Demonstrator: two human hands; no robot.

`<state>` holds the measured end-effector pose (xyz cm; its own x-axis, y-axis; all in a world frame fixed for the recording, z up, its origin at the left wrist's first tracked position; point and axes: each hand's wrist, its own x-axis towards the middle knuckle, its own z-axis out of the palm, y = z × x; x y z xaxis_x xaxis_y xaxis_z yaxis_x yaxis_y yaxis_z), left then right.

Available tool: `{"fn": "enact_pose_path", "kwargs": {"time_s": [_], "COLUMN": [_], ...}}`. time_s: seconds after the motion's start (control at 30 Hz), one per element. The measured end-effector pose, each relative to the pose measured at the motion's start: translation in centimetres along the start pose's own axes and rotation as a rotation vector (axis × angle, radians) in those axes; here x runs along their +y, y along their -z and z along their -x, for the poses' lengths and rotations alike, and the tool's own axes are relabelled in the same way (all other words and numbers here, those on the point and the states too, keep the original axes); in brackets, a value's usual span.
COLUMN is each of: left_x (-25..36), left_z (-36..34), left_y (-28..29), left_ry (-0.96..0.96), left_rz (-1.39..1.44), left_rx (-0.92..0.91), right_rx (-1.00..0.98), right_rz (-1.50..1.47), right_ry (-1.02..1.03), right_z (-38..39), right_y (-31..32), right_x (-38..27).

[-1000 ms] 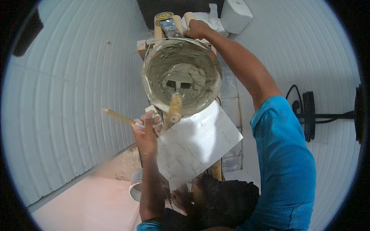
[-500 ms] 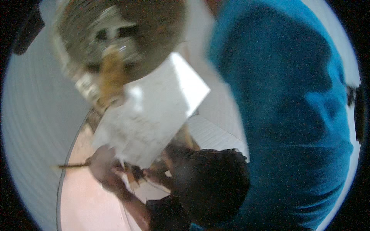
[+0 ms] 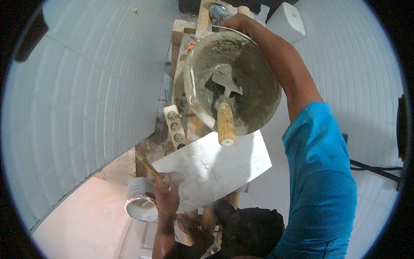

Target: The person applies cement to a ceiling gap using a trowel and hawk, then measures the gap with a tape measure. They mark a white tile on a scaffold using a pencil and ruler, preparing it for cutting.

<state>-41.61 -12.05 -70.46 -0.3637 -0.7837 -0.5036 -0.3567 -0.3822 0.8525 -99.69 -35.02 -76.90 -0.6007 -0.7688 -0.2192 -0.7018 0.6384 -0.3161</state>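
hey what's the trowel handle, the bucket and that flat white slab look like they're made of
Trowel handle: looks like bare wood, pale tan and matte, mortar-smeared. Bucket: probably plastic, though grey mortar coats the inside, so unsure. White slab: seems ceramic tile, with a smooth, faintly glossy face, thin straight edges and dusty smudges.

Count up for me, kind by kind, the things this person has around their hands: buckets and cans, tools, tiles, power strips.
Mortar bucket: 1
Trowel with wooden handle, standing in the bucket: 1
White tile, held by the left hand: 1
Paint can: 1
Power strip: 1
Total: 5
The right hand is at the bucket's far rim.
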Motion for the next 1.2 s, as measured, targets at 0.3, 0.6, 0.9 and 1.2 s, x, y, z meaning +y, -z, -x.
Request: {"fn": "enact_pose_path", "kwargs": {"time_s": [0.3, 0.6, 0.9, 1.2], "left_x": [2.3, 9.1, 7.0, 5.5], "left_z": [-0.9, -9.0, -17.3, -21.4], "left_y": [-1.3, -6.9, -11.6, -5.7], "left_ry": [-0.040, 0.023, 0.079, -0.217], "left_rz": [-0.131, 0.392, 0.213, -0.231], "left_rx": [-0.080, -0.066, 0.000, -0.188], "right_rx": [0.006, 0.208, 0.530, 0.482], "right_rz": [-0.143, -0.657, -0.832, -0.837], "right_ry": [0.089, -0.028, -0.396, -0.449], "right_z": [7.8, 18.6, 38.9, 56.3], "right_y": [6.1, 9.0, 4.3, -0.9], "right_x": [2.5, 9.1, 15.5, 13.8]}}
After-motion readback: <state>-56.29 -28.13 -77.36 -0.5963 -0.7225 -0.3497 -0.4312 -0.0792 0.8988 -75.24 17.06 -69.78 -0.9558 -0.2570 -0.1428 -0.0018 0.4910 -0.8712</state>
